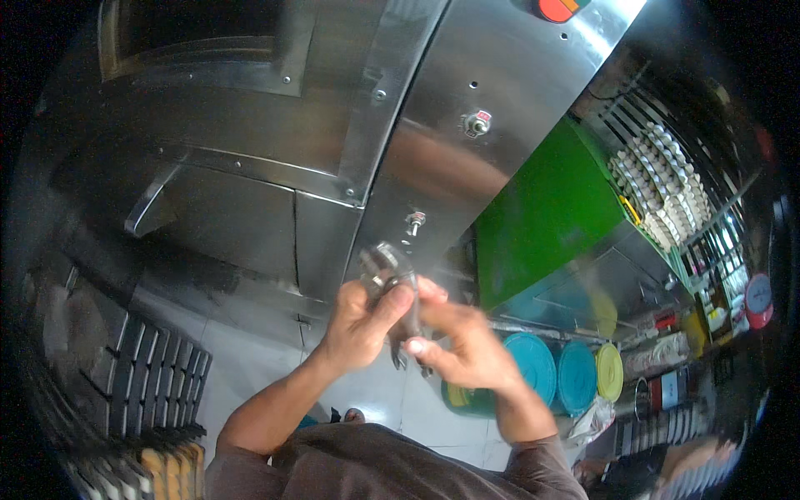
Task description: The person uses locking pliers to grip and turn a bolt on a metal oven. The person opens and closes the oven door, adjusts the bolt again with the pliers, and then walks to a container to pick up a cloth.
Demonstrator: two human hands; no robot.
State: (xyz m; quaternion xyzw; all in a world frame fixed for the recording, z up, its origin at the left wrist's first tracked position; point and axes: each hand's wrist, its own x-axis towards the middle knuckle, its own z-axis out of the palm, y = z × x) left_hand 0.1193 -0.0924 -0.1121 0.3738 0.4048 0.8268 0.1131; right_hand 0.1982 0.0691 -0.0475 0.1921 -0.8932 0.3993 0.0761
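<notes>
A shiny metal hand tool [405,321], looking like pliers, is held in front of the steel machine panel; motion blur softens its outline. Its curved head points up and its thin ends hang below my fingers. My left hand [362,325] is closed round its upper part, the thumb pressed along it. From the other side my right hand [458,342] grips it, thumb on the lower part, the fingers blurred and partly hidden behind. Just above the tool's head is a small toggle switch [415,222] on the panel, apart from the tool.
The steel machine [333,133] fills the upper left, with a protruding handle [154,200]. On the right stand a green cabinet [542,217], stacked egg trays [662,183] and teal-lidded tubs [529,367]. Racked trays [158,375] are at lower left; another person's arm [696,458] shows at lower right.
</notes>
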